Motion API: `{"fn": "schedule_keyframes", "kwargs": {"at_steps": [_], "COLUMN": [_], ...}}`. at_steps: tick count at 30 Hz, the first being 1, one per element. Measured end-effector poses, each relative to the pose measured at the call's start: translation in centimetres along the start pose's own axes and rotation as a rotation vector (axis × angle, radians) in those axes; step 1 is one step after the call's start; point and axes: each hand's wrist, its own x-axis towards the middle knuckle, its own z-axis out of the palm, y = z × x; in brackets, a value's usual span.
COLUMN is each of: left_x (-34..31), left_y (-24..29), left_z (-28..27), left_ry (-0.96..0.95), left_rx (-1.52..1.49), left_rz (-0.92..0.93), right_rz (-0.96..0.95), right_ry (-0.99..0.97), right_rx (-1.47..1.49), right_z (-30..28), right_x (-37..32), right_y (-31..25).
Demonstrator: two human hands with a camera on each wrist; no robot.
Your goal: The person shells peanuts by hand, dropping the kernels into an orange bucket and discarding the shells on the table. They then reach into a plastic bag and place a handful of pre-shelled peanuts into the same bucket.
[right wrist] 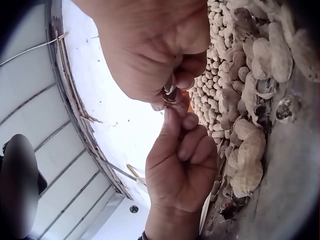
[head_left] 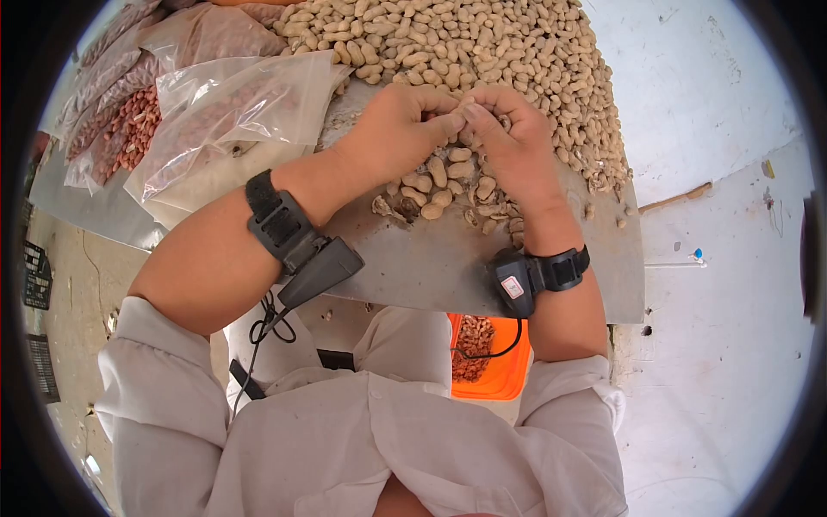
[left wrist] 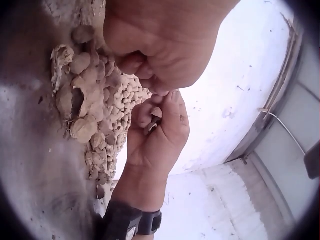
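Note:
Both hands meet at the fingertips over the table, in front of a heap of peanuts (head_left: 482,43). My right hand (head_left: 521,151) holds a cracked peanut (right wrist: 170,94) in its curled fingers; dark gaps show in the shell. Thumb and forefinger of my left hand (head_left: 388,133) pinch at the same peanut, largely hidden by the fingers in the head view. A piece of shell (left wrist: 156,112) shows inside the right hand in the left wrist view. Below the hands lie several loose peanuts (head_left: 439,172) and broken shells (head_left: 385,207).
Clear plastic bags (head_left: 250,108) of red shelled peanuts (head_left: 138,125) lie at the left of the metal table (head_left: 396,267). An orange basin (head_left: 508,370) with reddish kernels (head_left: 474,345) stands below the table's front edge. A stick (head_left: 676,198) lies at the right.

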Motion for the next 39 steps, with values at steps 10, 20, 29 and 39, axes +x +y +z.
{"fn": "schedule_keyframes", "kwargs": {"at_steps": [10, 20, 29, 39], "left_x": [-0.5, 0.3, 0.3, 0.6], "left_y": [1.5, 0.6, 0.9, -0.1], "left_z": [0.2, 0.7, 0.6, 0.6], "left_ry": [0.061, 0.126, 0.139, 0.044], "left_rx": [0.164, 0.007, -0.255, -1.006], "left_rz": [0.120, 0.013, -0.075, -0.311], "right_rz": [0.008, 0.107, 0.273, 0.049], "right_ry": [0.168, 0.347, 0.291, 0.269], "right_rx": [-0.102, 0.137, 0.551, 0.164], "right_z": [1.4, 3.0, 3.4, 2.8], "right_x": [-0.6, -0.6, -0.6, -0.3], "right_y": [-1.2, -0.6, -0.2, -0.1]}}
